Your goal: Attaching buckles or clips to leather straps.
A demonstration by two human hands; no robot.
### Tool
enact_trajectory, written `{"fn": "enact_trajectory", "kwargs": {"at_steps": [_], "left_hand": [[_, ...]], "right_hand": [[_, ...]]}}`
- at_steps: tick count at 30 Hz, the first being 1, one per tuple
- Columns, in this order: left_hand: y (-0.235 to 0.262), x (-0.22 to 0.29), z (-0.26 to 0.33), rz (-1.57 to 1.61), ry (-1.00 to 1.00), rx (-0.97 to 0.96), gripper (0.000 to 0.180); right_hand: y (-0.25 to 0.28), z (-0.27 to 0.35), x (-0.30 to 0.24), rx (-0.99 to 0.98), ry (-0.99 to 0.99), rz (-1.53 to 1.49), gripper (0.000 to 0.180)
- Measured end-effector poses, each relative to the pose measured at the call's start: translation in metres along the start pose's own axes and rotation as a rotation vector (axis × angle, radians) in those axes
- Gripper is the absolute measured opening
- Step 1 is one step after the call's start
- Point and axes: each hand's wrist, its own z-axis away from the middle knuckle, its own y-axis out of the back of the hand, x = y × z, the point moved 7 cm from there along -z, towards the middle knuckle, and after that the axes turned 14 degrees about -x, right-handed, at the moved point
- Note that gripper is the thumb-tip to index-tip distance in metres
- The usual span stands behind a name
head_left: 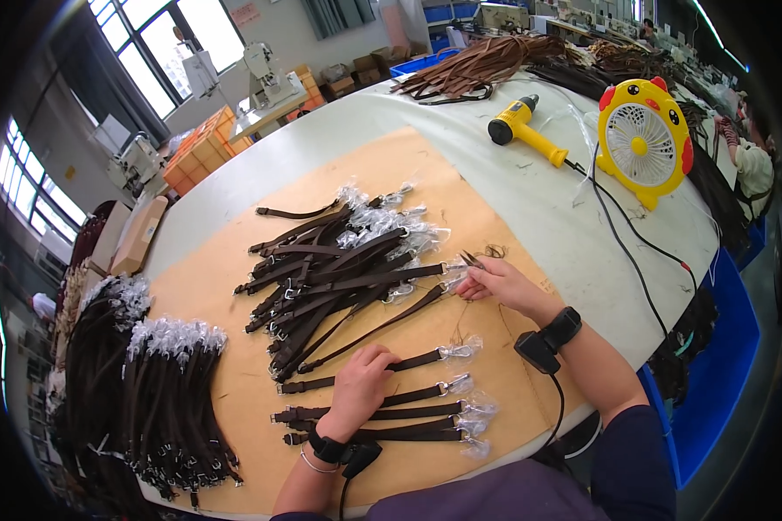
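Note:
My left hand (362,385) is closed over the middle of a dark brown strap (419,360), which lies across the tan board and has a metal clip in clear plastic at its right end. In my right hand (501,285) is a small pair of dark-tipped thread snips (470,259), pointing up and left beside the wrapped clips of the heap. That heap of dark straps (339,280) lies crisscrossed ahead of my hands, buckles mostly on the left. Nearer me, several more straps (417,411) lie side by side, partly hidden by my left wrist.
Bundled straps with plastic-wrapped ends (178,391) lie at the left. A yellow heat gun (527,130) and a yellow fan (641,139) stand far right, their cords crossing the white table. Brown strips (469,65) pile at the back. A blue bin (712,399) sits at the right edge.

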Motion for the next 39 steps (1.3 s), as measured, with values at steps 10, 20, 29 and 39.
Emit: {"fn": "enact_trajectory", "kwargs": {"at_steps": [10,20,29,39], "left_hand": [[0.026,0.01,-0.029,-0.068,0.029,-0.09,0.019],[-0.005,-0.007,-0.075,-0.192,-0.075,0.1,0.02],[0.002,0.013,-0.033,-0.264,-0.134,-0.069,0.026],[-0.005,0.013,-0.028,-0.234,-0.046,0.08,0.013]], "right_hand": [[-0.043,0.022,-0.032,0.103,0.289,0.536,0.027],[0.011,0.03,0.001,0.244,0.165,0.448,0.027],[-0.04,0.038,-0.039,0.181,0.223,0.784,0.024],[-0.075,-0.028,-0.059,-0.113,0.028,1.079,0.027]]}}
